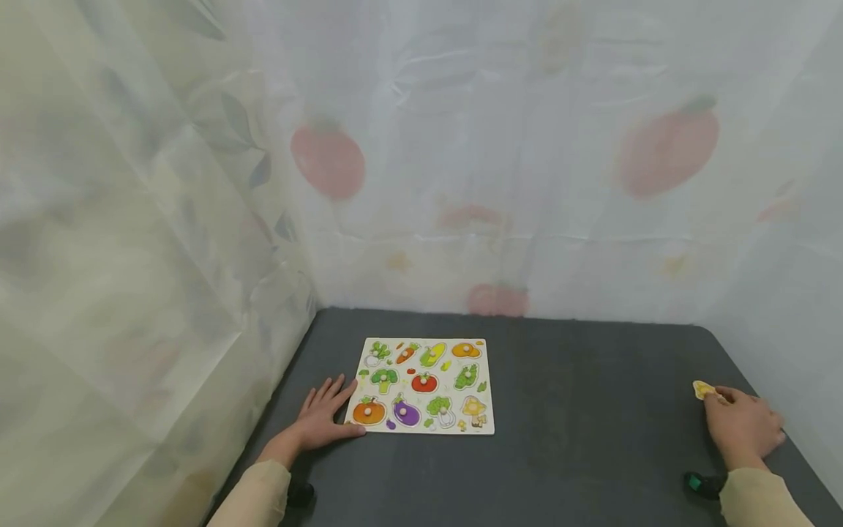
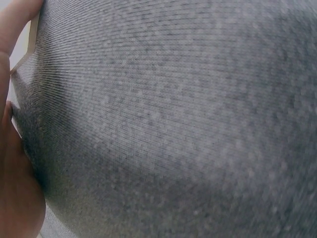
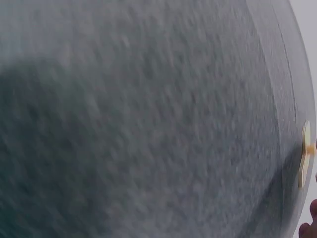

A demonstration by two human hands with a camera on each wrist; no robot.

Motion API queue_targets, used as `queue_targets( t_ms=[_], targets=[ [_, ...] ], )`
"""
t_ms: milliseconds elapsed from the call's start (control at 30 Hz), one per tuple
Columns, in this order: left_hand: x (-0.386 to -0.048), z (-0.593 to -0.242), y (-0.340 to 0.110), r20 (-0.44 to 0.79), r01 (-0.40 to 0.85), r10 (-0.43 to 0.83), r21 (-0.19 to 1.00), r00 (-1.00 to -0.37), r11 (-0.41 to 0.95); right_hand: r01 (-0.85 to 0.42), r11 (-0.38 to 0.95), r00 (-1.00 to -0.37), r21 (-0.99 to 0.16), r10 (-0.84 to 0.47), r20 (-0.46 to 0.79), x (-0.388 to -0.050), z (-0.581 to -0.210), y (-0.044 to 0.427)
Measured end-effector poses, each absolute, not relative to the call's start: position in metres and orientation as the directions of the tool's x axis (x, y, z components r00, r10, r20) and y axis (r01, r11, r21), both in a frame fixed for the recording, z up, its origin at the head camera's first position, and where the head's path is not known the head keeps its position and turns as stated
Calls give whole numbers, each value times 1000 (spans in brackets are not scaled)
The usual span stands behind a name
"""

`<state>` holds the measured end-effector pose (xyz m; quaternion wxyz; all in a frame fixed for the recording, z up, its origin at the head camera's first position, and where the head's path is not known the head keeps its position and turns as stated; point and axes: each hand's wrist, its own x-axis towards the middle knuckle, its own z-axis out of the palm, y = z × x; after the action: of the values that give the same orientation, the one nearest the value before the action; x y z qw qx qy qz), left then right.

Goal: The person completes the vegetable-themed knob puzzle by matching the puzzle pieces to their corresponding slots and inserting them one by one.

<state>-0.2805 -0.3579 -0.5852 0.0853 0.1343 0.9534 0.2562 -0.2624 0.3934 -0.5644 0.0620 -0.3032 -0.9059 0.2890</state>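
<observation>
A white wooden puzzle board (image 1: 435, 430) with knobbed vegetable pieces lies flat on the dark table, left of centre in the head view. My left hand (image 1: 320, 417) rests spread at its left edge, the thumb by the near corner. In the left wrist view, part of the hand (image 2: 20, 198) and a pale board edge (image 2: 33, 37) appear at the far left. Far to the right, my right hand (image 1: 744, 424) pinches a yellow puzzle piece (image 1: 702, 389). The right wrist view catches that puzzle piece (image 3: 305, 158) edge-on at its right border, its small knob partly visible.
The dark grey table (image 1: 579, 410) has rounded far corners. Pale printed curtains (image 1: 494, 146) hang behind it and along the left side (image 1: 165, 293). Black wrist straps show at both sleeves, the right one (image 1: 703, 484) bearing a green patch.
</observation>
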Motion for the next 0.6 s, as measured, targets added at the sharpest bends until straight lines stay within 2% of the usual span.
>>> queue_targets(
  t_ms=[400,600],
  targets=[
    [-281,-592,-361,-57,234,304,510,-951,828,531,681,-821,-504,561,-107,-264,-559,403],
    [-283,-599,-363,-57,227,290,485,-955,844,572,672,-792,-470,601,-104,-267,-561,400]
  ],
)
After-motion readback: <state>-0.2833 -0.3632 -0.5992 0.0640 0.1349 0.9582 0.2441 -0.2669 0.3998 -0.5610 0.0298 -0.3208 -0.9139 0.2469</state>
